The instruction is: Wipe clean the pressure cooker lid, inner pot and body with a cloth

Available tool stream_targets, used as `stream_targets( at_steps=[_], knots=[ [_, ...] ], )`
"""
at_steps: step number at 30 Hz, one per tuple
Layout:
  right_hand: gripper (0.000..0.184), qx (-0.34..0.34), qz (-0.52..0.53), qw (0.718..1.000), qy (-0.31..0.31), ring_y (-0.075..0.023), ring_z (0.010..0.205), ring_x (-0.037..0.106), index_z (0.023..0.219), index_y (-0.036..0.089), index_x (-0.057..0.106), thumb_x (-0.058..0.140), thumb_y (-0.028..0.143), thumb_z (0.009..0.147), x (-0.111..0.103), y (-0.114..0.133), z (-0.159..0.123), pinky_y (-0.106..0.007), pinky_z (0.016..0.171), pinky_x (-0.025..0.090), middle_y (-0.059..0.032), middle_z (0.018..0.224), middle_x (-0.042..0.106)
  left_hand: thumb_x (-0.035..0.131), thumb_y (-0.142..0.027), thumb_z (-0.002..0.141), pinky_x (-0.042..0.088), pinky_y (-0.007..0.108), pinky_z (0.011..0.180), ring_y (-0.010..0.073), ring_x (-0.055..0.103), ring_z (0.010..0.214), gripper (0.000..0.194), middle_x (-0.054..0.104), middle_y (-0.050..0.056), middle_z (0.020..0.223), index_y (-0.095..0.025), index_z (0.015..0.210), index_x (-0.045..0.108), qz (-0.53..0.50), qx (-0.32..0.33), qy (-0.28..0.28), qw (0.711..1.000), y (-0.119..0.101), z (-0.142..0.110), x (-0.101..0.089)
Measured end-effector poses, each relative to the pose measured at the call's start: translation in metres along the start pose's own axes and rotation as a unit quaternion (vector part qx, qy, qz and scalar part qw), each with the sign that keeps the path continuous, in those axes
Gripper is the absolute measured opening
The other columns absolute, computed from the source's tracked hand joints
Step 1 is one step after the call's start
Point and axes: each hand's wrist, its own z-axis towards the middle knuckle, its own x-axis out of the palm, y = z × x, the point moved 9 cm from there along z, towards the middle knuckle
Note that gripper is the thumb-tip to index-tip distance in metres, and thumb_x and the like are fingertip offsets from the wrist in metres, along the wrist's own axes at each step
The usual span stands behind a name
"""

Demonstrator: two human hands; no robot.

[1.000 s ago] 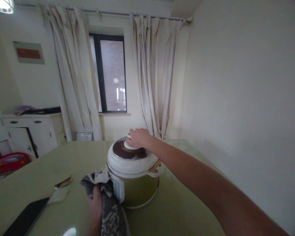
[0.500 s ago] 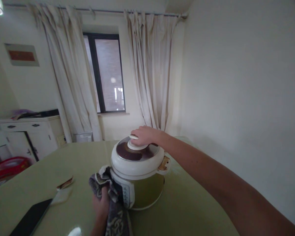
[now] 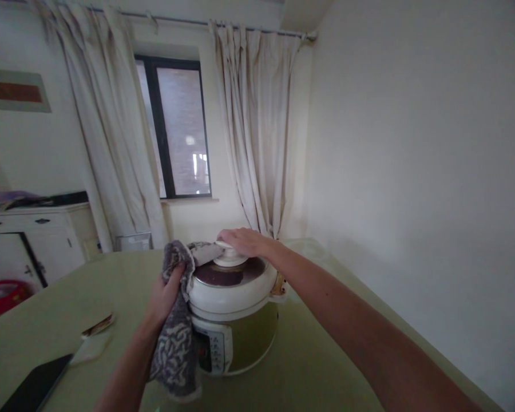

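A round cooker [image 3: 244,335] with an olive body and a white lid stands on the green table [image 3: 317,366]. My right hand [image 3: 240,241] rests closed over the white knob [image 3: 230,258] on top of the lid. My left hand [image 3: 165,293] grips a grey patterned cloth [image 3: 177,343] and presses it against the lid's left edge; part of the cloth drapes over the lid top, the rest hangs down beside the control panel [image 3: 212,352].
A black tablet [image 3: 34,389] and a small flat packet [image 3: 96,326] lie on the table at the left. A white cabinet [image 3: 30,240] stands by the far wall, a red object [image 3: 0,292] beside it. Curtains [image 3: 257,131] frame a window; a plain wall is at the right.
My left hand has lifted the cloth from low beside the cooker's front up onto the left edge of the lid. My right hand stays on the knob. The view shifted slightly right.
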Motion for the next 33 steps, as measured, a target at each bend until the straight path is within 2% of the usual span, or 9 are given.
stream_targets(
  at_steps=[4, 9, 13, 17, 19, 23, 28, 30, 33],
  knots=[
    [0.043, -0.015, 0.017, 0.999, -0.046, -0.0238, 0.127, 0.070, 0.136, 0.036, 0.072, 0.037, 0.044, 0.113, 0.001, -0.002, 0.002, -0.033, 0.103, 0.049, 0.0011, 0.142, 0.075, 0.050, -0.064, 0.094, 0.060, 0.046, 0.096, 0.0362, 0.076, 0.109, 0.056, 0.081, 0.013, 0.106, -0.018, 0.109, 0.078, 0.094, 0.111, 0.028, 0.989, -0.040, -0.042, 0.003],
    [0.037, -0.099, -0.009, 0.991, -0.087, -0.0211, 0.118, 0.072, 0.124, 0.028, 0.079, 0.048, 0.042, 0.111, -0.002, 0.004, 0.006, -0.027, 0.097, 0.046, -0.0037, 0.128, 0.080, 0.056, -0.039, 0.098, 0.057, 0.039, 0.088, 0.0290, 0.073, 0.103, 0.037, 0.077, 0.012, 0.127, -0.021, 0.125, 0.074, 0.184, 0.388, -0.053, 0.902, -0.094, -0.123, 0.010],
    [0.038, -0.152, -0.024, 0.987, -0.049, -0.0218, 0.104, 0.073, 0.114, 0.023, 0.081, 0.048, 0.042, 0.113, 0.001, 0.003, 0.012, -0.027, 0.088, 0.044, -0.0065, 0.115, 0.082, 0.069, -0.039, 0.089, 0.054, 0.047, 0.104, 0.0335, 0.069, 0.117, 0.059, 0.074, 0.009, 0.142, -0.025, 0.146, 0.066, 0.260, 0.509, -0.010, 0.821, -0.127, -0.178, 0.059],
    [0.037, -0.141, -0.016, 0.989, -0.041, -0.0211, 0.106, 0.072, 0.118, 0.025, 0.079, 0.048, 0.045, 0.113, -0.001, 0.000, 0.013, -0.027, 0.087, 0.044, -0.0063, 0.119, 0.081, 0.069, -0.032, 0.092, 0.048, 0.048, 0.117, 0.0316, 0.070, 0.119, 0.039, 0.078, 0.007, 0.136, -0.020, 0.128, 0.077, 0.287, 0.630, -0.009, 0.722, -0.161, -0.228, 0.110],
    [0.037, -0.117, -0.021, 0.992, -0.048, -0.0203, 0.110, 0.072, 0.123, 0.027, 0.078, 0.048, 0.046, 0.113, -0.002, 0.000, 0.015, -0.026, 0.089, 0.045, -0.0060, 0.126, 0.080, 0.067, -0.028, 0.094, 0.048, 0.046, 0.117, 0.0287, 0.071, 0.115, 0.033, 0.080, 0.006, 0.132, -0.020, 0.124, 0.078, 0.305, 0.650, 0.010, 0.696, -0.168, -0.233, 0.123],
    [0.027, -0.050, -0.061, 0.997, -0.008, -0.0201, 0.106, 0.073, 0.116, 0.025, 0.080, 0.060, 0.040, 0.106, 0.004, 0.001, 0.030, -0.025, 0.084, 0.047, -0.0054, 0.124, 0.081, 0.070, -0.038, 0.088, 0.056, 0.046, 0.106, 0.0310, 0.072, 0.113, 0.043, 0.080, 0.005, 0.131, -0.025, 0.129, 0.076, 0.268, 0.612, 0.072, 0.741, -0.165, -0.198, 0.099],
    [0.031, -0.014, -0.074, 0.997, -0.016, -0.0242, 0.104, 0.075, 0.110, 0.020, 0.082, 0.058, 0.039, 0.105, 0.006, 0.005, 0.041, -0.028, 0.077, 0.048, -0.0109, 0.122, 0.082, 0.054, -0.045, 0.097, 0.061, 0.043, 0.092, 0.0310, 0.075, 0.104, 0.037, 0.080, 0.012, 0.115, -0.021, 0.116, 0.075, 0.195, 0.368, 0.038, 0.908, -0.125, -0.081, 0.029],
    [0.039, -0.004, -0.071, 0.997, -0.043, -0.0250, 0.107, 0.075, 0.113, 0.021, 0.081, 0.047, 0.040, 0.109, 0.005, 0.005, 0.037, -0.030, 0.079, 0.048, -0.0117, 0.124, 0.081, 0.048, -0.051, 0.099, 0.059, 0.043, 0.100, 0.0301, 0.074, 0.109, 0.043, 0.079, 0.010, 0.116, -0.020, 0.113, 0.074, 0.128, 0.289, 0.087, 0.945, -0.106, -0.036, 0.026],
    [0.041, 0.009, -0.063, 0.995, -0.079, -0.0260, 0.110, 0.075, 0.112, 0.023, 0.081, 0.044, 0.041, 0.108, 0.004, 0.005, 0.028, -0.032, 0.083, 0.050, -0.0117, 0.126, 0.081, 0.057, -0.063, 0.084, 0.057, 0.042, 0.103, 0.0319, 0.073, 0.113, 0.054, 0.080, 0.009, 0.113, -0.020, 0.112, 0.075, 0.057, 0.166, 0.187, 0.967, -0.076, 0.024, 0.048]
  ],
)
